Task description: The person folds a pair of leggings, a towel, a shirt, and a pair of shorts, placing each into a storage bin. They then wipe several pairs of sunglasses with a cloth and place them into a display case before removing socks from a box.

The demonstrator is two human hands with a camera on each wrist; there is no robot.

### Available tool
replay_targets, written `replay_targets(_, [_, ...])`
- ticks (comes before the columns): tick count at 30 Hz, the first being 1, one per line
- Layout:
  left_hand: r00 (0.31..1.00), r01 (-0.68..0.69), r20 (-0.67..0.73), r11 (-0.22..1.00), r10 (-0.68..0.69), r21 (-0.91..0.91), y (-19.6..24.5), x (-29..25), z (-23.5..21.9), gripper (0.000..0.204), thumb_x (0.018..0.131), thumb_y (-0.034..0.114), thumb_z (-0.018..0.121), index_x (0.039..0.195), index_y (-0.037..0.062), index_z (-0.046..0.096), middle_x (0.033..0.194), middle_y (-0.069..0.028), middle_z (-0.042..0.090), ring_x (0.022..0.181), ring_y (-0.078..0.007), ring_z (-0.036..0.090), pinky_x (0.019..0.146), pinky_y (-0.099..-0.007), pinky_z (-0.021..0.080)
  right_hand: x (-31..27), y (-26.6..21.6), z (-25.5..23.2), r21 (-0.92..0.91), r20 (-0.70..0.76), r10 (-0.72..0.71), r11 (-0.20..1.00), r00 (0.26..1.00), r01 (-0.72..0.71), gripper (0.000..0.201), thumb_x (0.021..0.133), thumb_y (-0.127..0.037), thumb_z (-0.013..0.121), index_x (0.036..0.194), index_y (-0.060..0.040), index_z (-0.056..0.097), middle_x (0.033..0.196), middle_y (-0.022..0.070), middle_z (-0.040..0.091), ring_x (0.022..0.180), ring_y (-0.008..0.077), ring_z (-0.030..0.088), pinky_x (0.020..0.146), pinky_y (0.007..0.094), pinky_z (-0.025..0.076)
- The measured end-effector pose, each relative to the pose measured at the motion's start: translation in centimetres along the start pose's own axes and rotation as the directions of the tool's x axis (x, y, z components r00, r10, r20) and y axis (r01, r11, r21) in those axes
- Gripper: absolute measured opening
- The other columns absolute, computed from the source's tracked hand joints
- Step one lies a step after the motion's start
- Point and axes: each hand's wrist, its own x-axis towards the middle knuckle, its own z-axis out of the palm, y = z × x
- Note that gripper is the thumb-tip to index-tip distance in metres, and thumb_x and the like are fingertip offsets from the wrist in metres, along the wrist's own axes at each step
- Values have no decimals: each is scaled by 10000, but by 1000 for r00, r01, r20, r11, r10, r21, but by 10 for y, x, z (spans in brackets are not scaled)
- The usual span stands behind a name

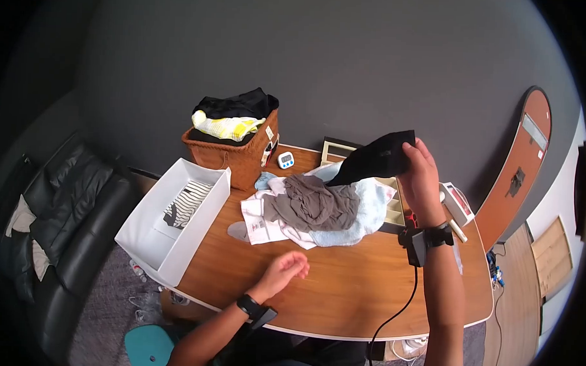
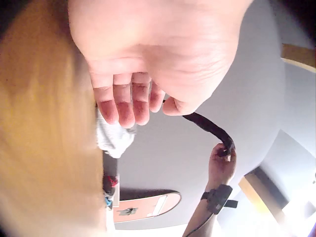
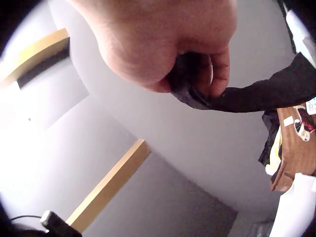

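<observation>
My right hand (image 1: 422, 181) holds up a black cloth (image 1: 376, 160) by one end over the right part of the table. In the right wrist view the fingers of that hand (image 3: 173, 44) pinch the black cloth (image 3: 266, 94). Below it lies a pile with a grey-brown cloth (image 1: 311, 203) on top of light blue and white cloths (image 1: 366, 214). My left hand (image 1: 281, 274) hovers near the table's front with nothing in it, its fingers loosely bent in the left wrist view.
A white bin (image 1: 148, 224) with a striped cloth (image 1: 190, 202) stands at left, beside a brown basket (image 1: 232, 160) heaped with clothes. A small timer (image 1: 285, 160), a divided box (image 1: 395, 215) and a red-white box (image 1: 455, 205) are on the table (image 1: 360, 288).
</observation>
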Motion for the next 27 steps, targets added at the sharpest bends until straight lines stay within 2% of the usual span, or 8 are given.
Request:
replay_targets(2, [973,-228,-26,969,231,91,24,12,5,162,990,113,532,1126,26,549,1039,-32,614,945,-105,587,855,-252,485,-15,-14,15,15,26,9,1000,1000,-9,147,971,-113,516,1087,-37,568,972,45,656,882,133,655,803,301,556])
replay_targets(8, [869,-462,-47,842,492,278,99,50,20,514,940,204,649,1370,27,431,1352,-98,495,1280,-180,451,1082,-357,348,-44,-34,41,3,207,135,990,969,-138,152,942,-70,518,1074,-25,580,924,37,652,827,109,640,769,249,526])
replay_targets(12, [904,-265,352,964,243,15,87,54,43,869,848,493,711,1453,12,314,1401,-96,470,1359,-210,397,1125,-344,301,-61,-31,48,-4,247,292,954,924,-301,176,931,-85,525,1087,-20,574,918,38,642,810,103,632,758,248,529])
replay_targets(16, [715,206,690,977,-116,-49,89,23,48,766,890,320,716,1459,-18,330,1409,-74,488,1291,-144,450,1090,-291,332,-75,-36,33,26,149,256,965,955,-262,219,933,-89,515,1135,-16,561,947,52,652,829,116,648,753,257,545])
replay_targets(18, [727,226,675,972,-125,-62,69,5,44,641,897,263,714,1394,-29,433,1317,-56,563,1193,-117,516,1029,-278,395,-85,-35,15,14,13,244,970,970,-244,222,937,-104,508,1133,-13,559,940,54,649,826,120,651,739,266,555])
replay_targets(20, [664,427,613,890,-428,159,52,-3,31,479,893,186,720,1285,-33,553,1200,-32,632,1052,-108,591,930,-255,465,-95,-26,-9,-22,-47,241,970,969,-242,237,947,-148,504,1129,-5,554,950,56,642,834,134,652,751,271,556])
replay_targets(25, [788,267,434,878,-437,398,32,-3,-7,325,947,152,639,1210,-36,605,1096,-10,661,959,-71,574,885,-243,466,-144,29,-111,7,-278,323,943,905,-334,213,948,-106,521,1138,-20,564,1000,60,653,896,155,654,805,295,548])
replay_targets(27, [807,293,342,830,-481,475,34,1,-21,351,932,179,665,1204,-35,606,1050,-8,661,924,-62,579,824,-235,487,-173,51,-138,-45,-354,368,911,860,-409,171,953,-122,525,1099,-46,572,940,58,666,798,142,667,664,294,573])
